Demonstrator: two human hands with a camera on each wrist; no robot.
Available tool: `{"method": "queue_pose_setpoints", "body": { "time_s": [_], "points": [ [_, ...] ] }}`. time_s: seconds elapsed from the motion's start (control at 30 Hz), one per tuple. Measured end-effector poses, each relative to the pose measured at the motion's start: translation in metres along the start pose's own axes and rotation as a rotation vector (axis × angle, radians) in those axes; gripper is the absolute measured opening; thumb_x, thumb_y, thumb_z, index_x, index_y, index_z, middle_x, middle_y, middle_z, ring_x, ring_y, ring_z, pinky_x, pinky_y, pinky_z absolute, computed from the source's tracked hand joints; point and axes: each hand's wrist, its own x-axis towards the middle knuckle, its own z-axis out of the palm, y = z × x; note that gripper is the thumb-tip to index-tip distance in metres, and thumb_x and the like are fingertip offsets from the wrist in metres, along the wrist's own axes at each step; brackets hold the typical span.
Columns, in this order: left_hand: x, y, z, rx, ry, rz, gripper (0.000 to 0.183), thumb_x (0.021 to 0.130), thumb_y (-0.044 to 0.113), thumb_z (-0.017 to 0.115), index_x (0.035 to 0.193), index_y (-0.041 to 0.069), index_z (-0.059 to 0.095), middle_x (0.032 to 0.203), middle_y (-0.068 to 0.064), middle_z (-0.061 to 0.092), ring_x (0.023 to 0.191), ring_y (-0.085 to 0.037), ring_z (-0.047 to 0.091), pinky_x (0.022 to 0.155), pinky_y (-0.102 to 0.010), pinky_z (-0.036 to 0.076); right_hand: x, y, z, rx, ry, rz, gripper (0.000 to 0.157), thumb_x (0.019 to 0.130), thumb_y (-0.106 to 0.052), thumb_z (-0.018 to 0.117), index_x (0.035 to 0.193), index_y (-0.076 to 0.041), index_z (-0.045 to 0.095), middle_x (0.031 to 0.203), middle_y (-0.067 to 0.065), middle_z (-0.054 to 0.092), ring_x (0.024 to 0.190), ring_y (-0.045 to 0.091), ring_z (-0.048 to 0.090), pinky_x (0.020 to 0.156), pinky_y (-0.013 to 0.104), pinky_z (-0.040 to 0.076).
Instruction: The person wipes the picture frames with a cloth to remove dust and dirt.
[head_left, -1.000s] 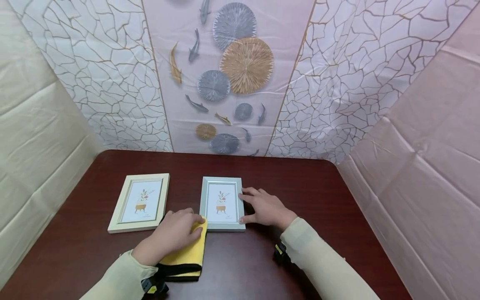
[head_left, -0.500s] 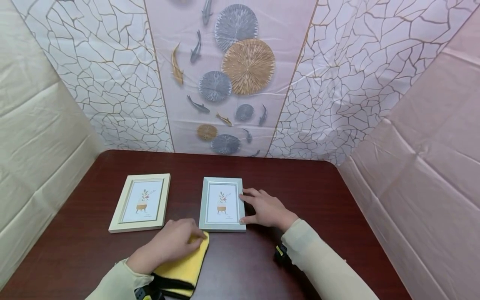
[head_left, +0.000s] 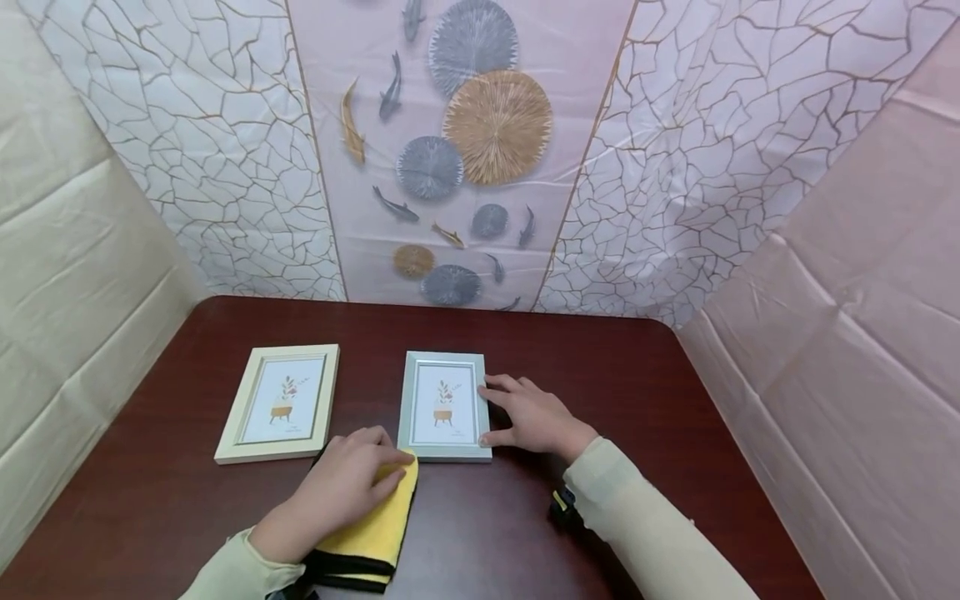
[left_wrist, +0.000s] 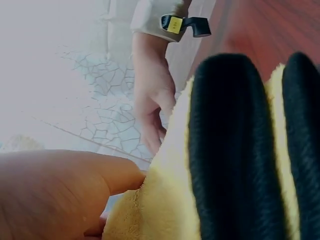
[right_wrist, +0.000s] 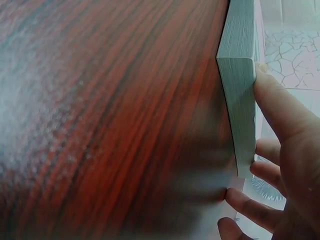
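Note:
A light blue-grey picture frame [head_left: 446, 455] lies flat on the table, showing a print of a plant in a pot. My right hand [head_left: 534, 414] rests at its right edge, thumb and fingers spread on the border; in the right wrist view the thumb [right_wrist: 280, 102] lies over the frame's edge [right_wrist: 240, 100]. My left hand [head_left: 341, 486] pinches a folded yellow towel [head_left: 367, 533] with black edging, its upper corner right at the frame's lower left corner. In the left wrist view, the thumb [left_wrist: 65, 187] presses the towel [left_wrist: 172, 200], and its black edging stands large in front.
A cream picture frame [head_left: 324, 408] with a similar print lies left of the blue-grey one. The dark red-brown table [head_left: 585, 354] ends at a patterned cloth backdrop [head_left: 427, 233]. Plain pale cloth walls [head_left: 840, 333] stand on both sides.
My left hand drew the towel off the frame's lower left corner toward me, then slid it slightly forward again. The right hand and both picture frames stay in place.

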Motion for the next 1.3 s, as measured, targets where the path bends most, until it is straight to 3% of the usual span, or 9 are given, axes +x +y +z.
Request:
{"method": "queue_pose_setpoints", "body": {
  "time_s": [0.37,0.83,1.1,1.3],
  "points": [
    [0.013,-0.001,0.002,0.066,0.008,-0.084,0.022,0.101,0.017,0.081,0.121,0.024,0.088,0.087,0.011,0.056,0.076,-0.01,0.048,0.07,-0.036,0.036,0.0,0.001,-0.001,-0.004,0.007,-0.009,0.09,0.096,-0.067,0.077,0.169,-0.023,0.048,0.175,0.002,0.038,0.152,0.033,0.046,0.096,0.052,0.057],
    [0.043,-0.018,0.002,0.084,0.049,-0.104,0.022,0.102,0.014,0.08,0.122,0.021,0.088,0.088,0.004,0.064,0.076,-0.015,0.055,0.064,-0.036,0.038,0.0,-0.003,-0.004,0.01,0.012,-0.033,0.089,0.096,-0.064,0.078,0.169,-0.022,0.048,0.175,0.002,0.038,0.15,0.032,0.046,0.092,0.048,0.058],
    [0.052,-0.027,0.006,0.017,0.014,-0.151,0.023,0.106,0.018,0.075,0.125,0.02,0.086,0.089,0.002,0.067,0.069,-0.012,0.054,0.061,-0.035,0.042,0.0,-0.002,-0.001,0.017,0.007,-0.029,0.089,0.097,-0.064,0.079,0.169,-0.022,0.048,0.175,0.002,0.037,0.149,0.032,0.046,0.091,0.048,0.058],
    [0.051,-0.028,0.009,-0.072,-0.055,-0.178,0.028,0.106,0.025,0.075,0.132,0.019,0.083,0.11,-0.006,0.076,0.073,-0.012,0.057,0.061,-0.034,0.046,0.0,0.001,0.002,0.02,-0.003,-0.008,0.09,0.096,-0.064,0.078,0.169,-0.023,0.047,0.176,0.001,0.037,0.151,0.031,0.045,0.091,0.048,0.058]
  ]
}}
